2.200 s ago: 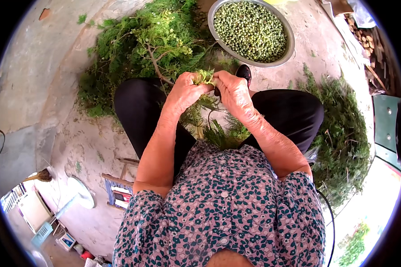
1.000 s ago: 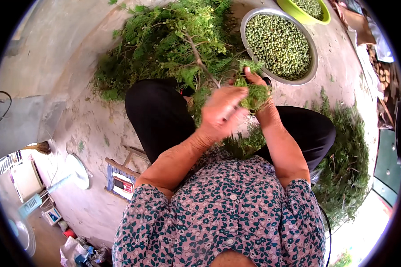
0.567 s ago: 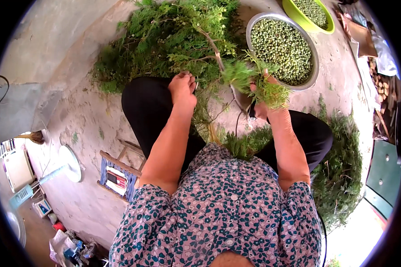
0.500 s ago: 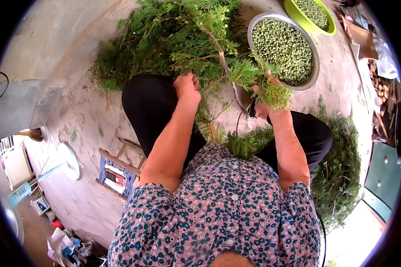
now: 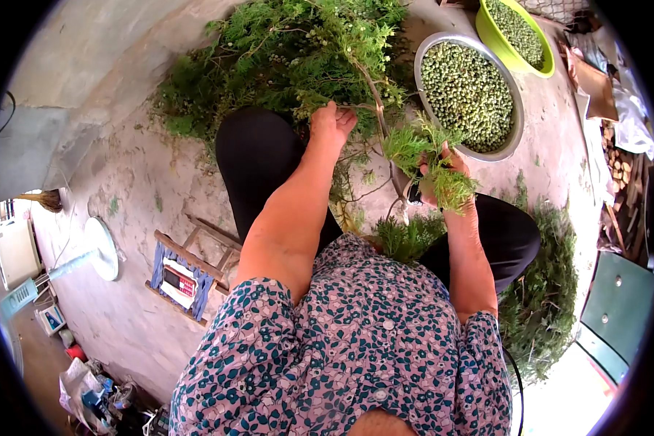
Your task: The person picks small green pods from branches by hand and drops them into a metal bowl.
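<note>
A long woody conifer branch [image 5: 374,94] with flat green sprays runs from the far pile of cut foliage [image 5: 261,65] down between my knees. My left hand [image 5: 330,127] is closed beside it, with curled fingers at a thin side twig left of the stem. My right hand [image 5: 447,182] is closed round a leafy conifer sprig [image 5: 452,190], whose sprays partly cover the fingers. Just beyond that hand stands a metal basin [image 5: 517,109], with many small green cones [image 5: 465,94] in it.
A lime-green tub [image 5: 490,36] with more green cones is behind the basin. More foliage [image 5: 545,283] lies by my right knee. To my left are a low wooden stool [image 5: 189,258] with a red-and-white device on it, a pale-blue standing fan [image 5: 102,251] and a broom [image 5: 45,200].
My left hand has moved forward and rightward, from beside the left knee to the side twig by the stem. My right hand keeps its grip on the sprig. The whole view has shifted slightly.
</note>
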A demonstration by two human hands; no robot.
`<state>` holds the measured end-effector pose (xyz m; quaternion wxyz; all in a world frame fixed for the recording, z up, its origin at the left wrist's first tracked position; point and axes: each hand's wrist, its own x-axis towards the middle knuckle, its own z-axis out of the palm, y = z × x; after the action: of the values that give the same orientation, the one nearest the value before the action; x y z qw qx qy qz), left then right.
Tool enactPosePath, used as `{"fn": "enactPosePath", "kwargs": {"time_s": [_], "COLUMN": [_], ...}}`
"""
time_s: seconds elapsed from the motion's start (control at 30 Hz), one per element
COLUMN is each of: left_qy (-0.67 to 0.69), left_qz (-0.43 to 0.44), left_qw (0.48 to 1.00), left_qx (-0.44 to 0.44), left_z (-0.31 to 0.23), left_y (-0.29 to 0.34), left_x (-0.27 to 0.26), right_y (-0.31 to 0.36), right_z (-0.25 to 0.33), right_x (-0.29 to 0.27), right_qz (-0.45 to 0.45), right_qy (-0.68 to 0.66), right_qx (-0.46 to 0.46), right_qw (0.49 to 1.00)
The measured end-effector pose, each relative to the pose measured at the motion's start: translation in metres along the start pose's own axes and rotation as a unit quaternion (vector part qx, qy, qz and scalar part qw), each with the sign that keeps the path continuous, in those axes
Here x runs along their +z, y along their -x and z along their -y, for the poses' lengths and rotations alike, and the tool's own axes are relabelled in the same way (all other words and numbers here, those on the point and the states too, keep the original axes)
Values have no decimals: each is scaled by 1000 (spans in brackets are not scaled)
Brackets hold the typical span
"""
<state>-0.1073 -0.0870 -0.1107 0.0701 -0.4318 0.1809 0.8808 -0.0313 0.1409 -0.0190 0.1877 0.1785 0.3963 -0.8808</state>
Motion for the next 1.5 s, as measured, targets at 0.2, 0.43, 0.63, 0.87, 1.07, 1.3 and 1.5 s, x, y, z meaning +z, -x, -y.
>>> {"fn": "enactPosePath", "kwargs": {"time_s": [0.2,0.43,0.63,0.87,1.07,1.3,1.5], "left_qy": [25,-123,-206,-109,-171,-133,-114], "left_qz": [34,-1,-41,151,152,247,205], "left_qw": [999,980,944,934,916,907,921], "left_qx": [17,153,255,304,329,314,310], "left_z": [-9,-24,-36,-41,-58,-79,-68], "left_y": [-10,28,56,75,93,98,99], "left_x": [-12,11,24,37,55,69,66], "right_y": [13,14,6,-15,-4,-78,-47], "right_z": [4,15,12,5,1,-1,47], "right_x": [5,-14,-15,-53,-34,-99,2], "right_qz": [-8,-36,-69,-77,-53,-129,-331], "right_qy": [-12,52,23,44,-82,144,594], "right_qx": [-1,12,-59,-27,-55,-56,-525], "right_qw": [1000,998,996,996,994,980,512]}}
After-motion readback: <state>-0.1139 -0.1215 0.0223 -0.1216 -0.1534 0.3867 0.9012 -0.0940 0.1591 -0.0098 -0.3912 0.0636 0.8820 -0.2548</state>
